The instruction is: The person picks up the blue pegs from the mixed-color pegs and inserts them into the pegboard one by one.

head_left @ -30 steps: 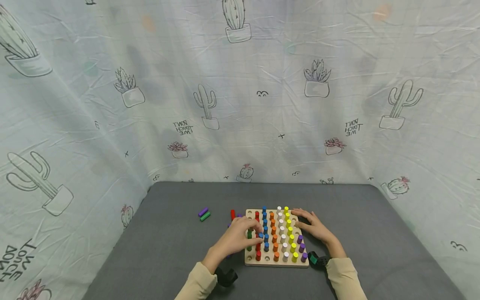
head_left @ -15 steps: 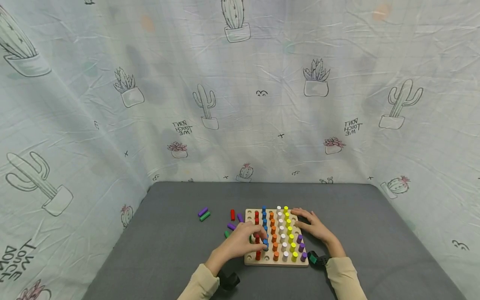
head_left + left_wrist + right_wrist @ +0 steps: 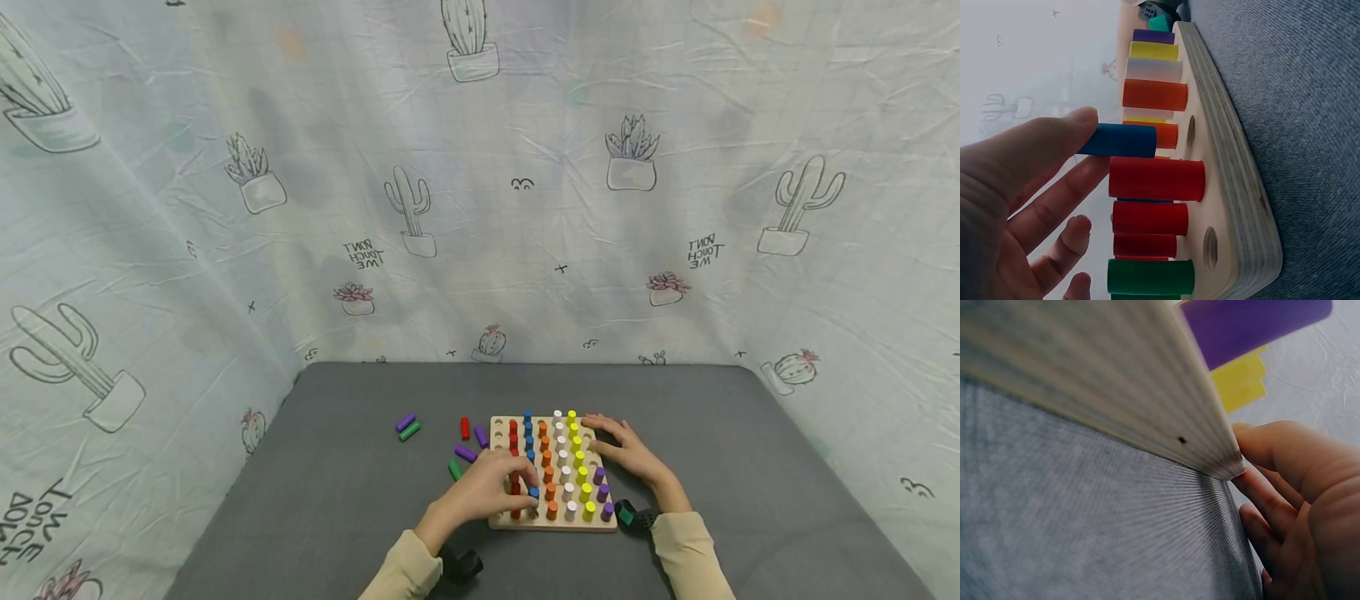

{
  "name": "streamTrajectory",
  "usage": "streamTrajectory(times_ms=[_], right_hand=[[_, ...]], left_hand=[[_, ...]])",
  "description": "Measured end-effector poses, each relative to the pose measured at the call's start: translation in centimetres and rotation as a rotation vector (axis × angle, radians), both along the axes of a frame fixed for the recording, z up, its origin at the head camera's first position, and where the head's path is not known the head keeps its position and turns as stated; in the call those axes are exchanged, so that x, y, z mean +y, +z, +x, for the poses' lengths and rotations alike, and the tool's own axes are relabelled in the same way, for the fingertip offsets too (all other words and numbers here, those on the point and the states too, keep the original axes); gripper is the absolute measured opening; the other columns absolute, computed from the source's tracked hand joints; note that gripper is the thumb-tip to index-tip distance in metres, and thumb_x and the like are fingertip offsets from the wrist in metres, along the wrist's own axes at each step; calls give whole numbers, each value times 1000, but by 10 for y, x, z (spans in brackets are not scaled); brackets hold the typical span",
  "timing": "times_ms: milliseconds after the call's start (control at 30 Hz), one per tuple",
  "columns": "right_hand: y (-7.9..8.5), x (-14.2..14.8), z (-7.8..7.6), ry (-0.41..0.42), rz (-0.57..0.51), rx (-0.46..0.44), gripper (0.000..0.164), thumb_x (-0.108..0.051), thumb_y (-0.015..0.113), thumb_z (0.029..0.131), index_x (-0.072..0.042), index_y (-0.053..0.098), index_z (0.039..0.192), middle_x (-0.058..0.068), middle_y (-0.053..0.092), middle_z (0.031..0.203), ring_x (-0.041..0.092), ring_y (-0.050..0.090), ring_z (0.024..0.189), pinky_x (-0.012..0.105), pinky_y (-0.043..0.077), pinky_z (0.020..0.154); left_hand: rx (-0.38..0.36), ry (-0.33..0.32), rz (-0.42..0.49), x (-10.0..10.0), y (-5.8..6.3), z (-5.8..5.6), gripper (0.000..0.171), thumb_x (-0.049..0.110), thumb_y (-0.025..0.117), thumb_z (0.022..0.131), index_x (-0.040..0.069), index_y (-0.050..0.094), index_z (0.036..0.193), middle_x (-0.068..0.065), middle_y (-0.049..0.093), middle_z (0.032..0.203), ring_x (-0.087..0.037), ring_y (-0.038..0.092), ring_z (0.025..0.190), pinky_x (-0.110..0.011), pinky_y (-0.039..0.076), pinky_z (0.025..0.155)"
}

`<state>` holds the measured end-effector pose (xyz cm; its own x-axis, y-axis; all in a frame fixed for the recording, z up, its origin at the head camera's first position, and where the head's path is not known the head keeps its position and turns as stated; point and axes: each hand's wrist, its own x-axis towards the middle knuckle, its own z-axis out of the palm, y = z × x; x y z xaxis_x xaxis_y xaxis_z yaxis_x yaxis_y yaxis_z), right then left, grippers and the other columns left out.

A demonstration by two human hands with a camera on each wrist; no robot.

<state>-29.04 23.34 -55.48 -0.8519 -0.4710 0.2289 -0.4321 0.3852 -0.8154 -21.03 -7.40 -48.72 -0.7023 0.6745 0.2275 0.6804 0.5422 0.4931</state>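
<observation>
My left hand (image 3: 483,487) pinches a blue peg (image 3: 1124,140) between thumb and fingers. That peg is just above the near end of the blue row on the wooden pegboard (image 3: 585,527). In the left wrist view, an empty hole (image 3: 1191,130) shows beside it, and red pegs (image 3: 1157,179) and a green peg (image 3: 1150,277) stand close by. My right hand (image 3: 633,454) touches the board's far right edge, its fingers fairly straight. Seen from the right wrist, the thumb meets the board's edge (image 3: 1232,459). Some left-hand columns are hidden behind my left hand.
Upright orange pegs (image 3: 550,475), white pegs (image 3: 566,475), yellow pegs (image 3: 582,476) and purple pegs (image 3: 603,492) fill much of the board. Loose on the grey table (image 3: 337,500) lie a red peg (image 3: 465,428), a green peg (image 3: 455,470) and several others.
My left hand has moved slightly right and nearer with the blue peg, from beside the red column to the near end of the blue row. The right hand stays put.
</observation>
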Motion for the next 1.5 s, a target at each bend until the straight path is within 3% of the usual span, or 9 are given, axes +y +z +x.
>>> streamTrajectory(times_ms=[500,867,1067,1233,1500], right_hand=[[0,0,0,12,-51,15,41,-6,58,89,-1,51,129,26,42,136,52,21,131,69,-8,99],[0,-1,2,-12,-6,18,41,-9,58,90,-1,51,129,26,42,137,52,20,131,68,-8,100],[18,-9,13,1,-15,6,41,0,55,89,9,47,129,33,39,136,56,18,130,69,-10,98],[32,-12,20,12,-17,-19,41,0,55,89,10,47,128,35,38,135,57,17,129,69,-9,99],[28,-11,17,3,-16,-14,41,-1,55,90,9,47,129,33,38,136,56,17,130,69,-9,99]], left_hand=[[-64,20,-54,4,-4,3,14,37,72,79,27,66,87,25,56,78,0,47,76,-25,30,74],[-79,18,-53,4,-2,5,14,36,73,79,27,66,87,21,59,78,0,49,77,-25,28,72],[-82,14,-47,3,-2,5,14,36,73,79,27,66,87,20,60,80,1,49,77,-25,30,73],[-54,16,-54,3,-4,4,14,37,72,79,28,66,88,21,60,80,0,50,77,-24,30,72],[-51,28,-58,5,-5,3,15,37,73,78,27,66,87,24,58,80,0,48,77,-24,29,71]])
